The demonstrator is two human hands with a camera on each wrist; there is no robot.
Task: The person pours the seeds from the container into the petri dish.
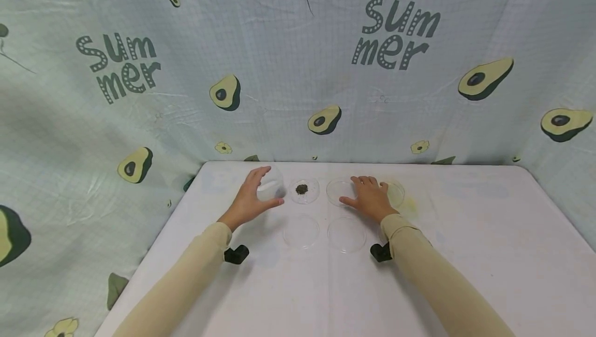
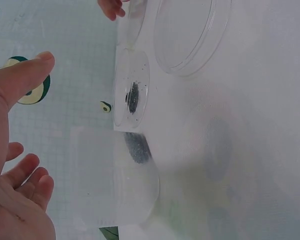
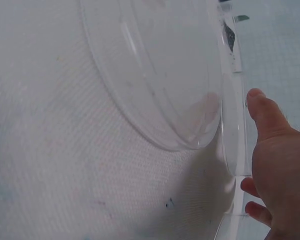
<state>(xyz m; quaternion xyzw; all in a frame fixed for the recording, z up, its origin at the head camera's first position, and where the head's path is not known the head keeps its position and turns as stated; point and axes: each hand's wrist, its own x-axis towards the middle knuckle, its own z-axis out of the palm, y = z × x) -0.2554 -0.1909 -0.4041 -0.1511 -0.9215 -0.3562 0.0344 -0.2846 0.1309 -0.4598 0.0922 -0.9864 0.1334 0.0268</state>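
My left hand (image 1: 249, 202) reaches to a translucent tub (image 1: 271, 184) at the back left of the table, thumb and fingers spread apart beside it. Dark crumbs (image 2: 137, 148) show through the tub's wall in the left wrist view. Right of the tub, a see-through petri dish (image 1: 294, 198) holds a small heap of dark dried bits (image 1: 301, 189). My right hand (image 1: 372, 201) hovers over the back row with fingers loosely extended, overlapping the edge of another petri dish (image 1: 335, 193). Neither hand grips anything.
Two more petri dishes, left (image 1: 301, 233) and right (image 1: 346, 235), lie in the front row. Another dish (image 1: 398, 194) shows beyond the right hand, near a yellowish stain (image 1: 410, 204) on the white table (image 1: 489, 233). A printed curtain (image 1: 279, 68) hangs behind the table.
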